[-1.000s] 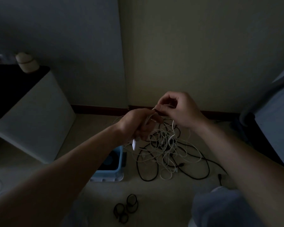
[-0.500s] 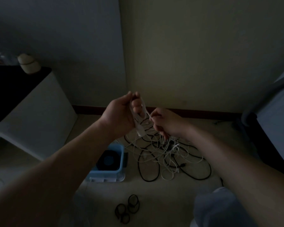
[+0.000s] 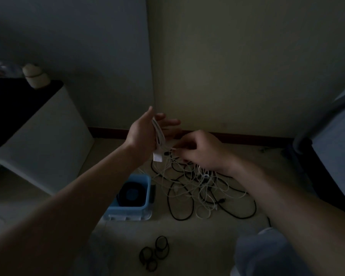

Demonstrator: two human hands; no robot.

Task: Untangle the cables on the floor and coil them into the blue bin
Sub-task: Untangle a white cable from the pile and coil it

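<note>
Your left hand (image 3: 143,134), fingers straight, carries loops of thin white cable (image 3: 159,134). Your right hand (image 3: 203,152), just beside, pinches that cable.

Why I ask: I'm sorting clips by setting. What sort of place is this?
Probably a dim corner of a home room: a baseboard along plain walls, a white table, and a blue bin beside cables on the floor.

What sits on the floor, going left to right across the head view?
white side table → blue bin → tangled cables → grey furniture at the right edge. The black rings in front overlap the bin and the cables sideways, so they are left out.
</note>
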